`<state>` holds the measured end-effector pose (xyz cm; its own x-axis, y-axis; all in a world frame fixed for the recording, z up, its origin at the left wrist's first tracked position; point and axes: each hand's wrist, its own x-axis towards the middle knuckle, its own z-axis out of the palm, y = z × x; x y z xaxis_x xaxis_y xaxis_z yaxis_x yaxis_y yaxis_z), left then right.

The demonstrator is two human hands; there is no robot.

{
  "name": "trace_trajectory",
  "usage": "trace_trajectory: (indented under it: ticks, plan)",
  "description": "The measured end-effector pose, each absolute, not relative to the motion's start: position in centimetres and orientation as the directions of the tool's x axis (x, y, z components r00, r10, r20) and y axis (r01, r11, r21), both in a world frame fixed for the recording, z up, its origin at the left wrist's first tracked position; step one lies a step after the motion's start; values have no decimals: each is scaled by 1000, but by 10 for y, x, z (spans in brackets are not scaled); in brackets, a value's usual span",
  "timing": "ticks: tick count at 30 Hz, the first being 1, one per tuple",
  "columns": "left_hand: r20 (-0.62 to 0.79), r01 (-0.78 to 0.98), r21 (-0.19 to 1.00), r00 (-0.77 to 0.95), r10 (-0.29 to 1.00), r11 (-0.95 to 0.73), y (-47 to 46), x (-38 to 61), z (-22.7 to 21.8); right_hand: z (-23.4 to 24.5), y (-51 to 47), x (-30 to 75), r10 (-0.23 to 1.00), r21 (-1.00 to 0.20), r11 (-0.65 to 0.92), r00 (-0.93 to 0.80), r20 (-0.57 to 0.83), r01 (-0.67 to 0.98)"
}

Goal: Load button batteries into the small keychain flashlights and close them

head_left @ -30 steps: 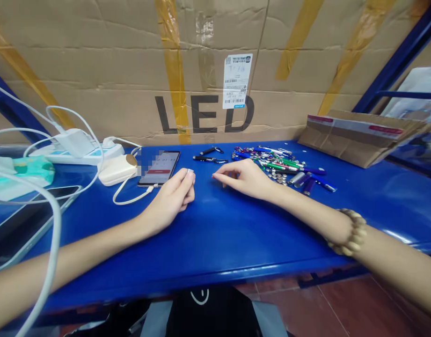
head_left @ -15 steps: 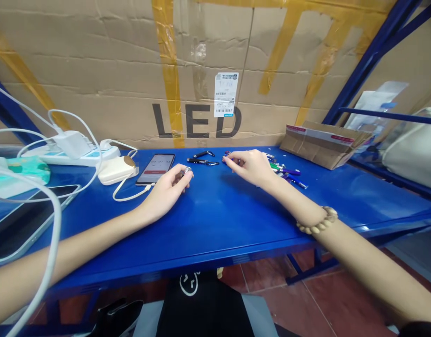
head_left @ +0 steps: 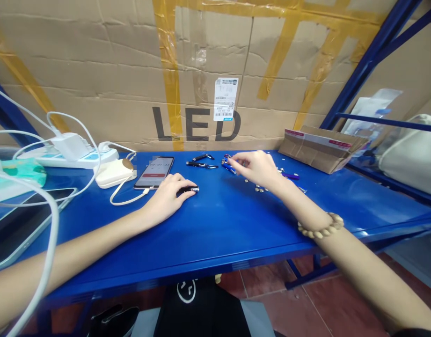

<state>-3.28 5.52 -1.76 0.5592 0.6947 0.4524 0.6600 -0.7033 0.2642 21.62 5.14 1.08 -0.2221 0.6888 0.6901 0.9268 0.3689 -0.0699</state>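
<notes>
One black tube (head_left: 193,189) now shows in the left hand (head_left: 168,194), pinched between thumb and fingers, where half a second ago only a silvery bit showed at the fingertips; that hand has also come down closer to the blue table (head_left: 208,238). The right hand (head_left: 259,168) has stayed out at the pile, so the two, well apart, seem busy with separate things. The left lies low, palm down, thumb stretched toward the right, the phone (head_left: 155,171) just beyond its knuckles. The right arches from the wrist, with a beaded bracelet (head_left: 320,227) behind it, fingertips angled left and down beside a blue pen (head_left: 230,169); whether they grip anything, I cannot tell. Small silver discs (head_left: 260,189) lie on that hand's near side, and two black pens (head_left: 197,164) rest beyond the gap between the hands.
</notes>
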Motion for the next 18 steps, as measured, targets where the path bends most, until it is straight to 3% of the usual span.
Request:
trace_trajectory:
  ticks: [4,13,16,18]
  plan:
    - [439,688,215,566,698,-693,61,-34,-21,17,54,237,659,-111,286,-111,744,952]
    - [504,753,79,535,678,-654,69,-38,-26,15,-21,269,699,-131,219,-62,713,967]
    - [532,752,35,544,649,-658,57,-36,-20,24,-70,278,634,-170,266,-40,773,949]
    - [557,685,-28,615,558,-728,33,-36,-14,22,-110,294,549,-149,285,-34,835,947]
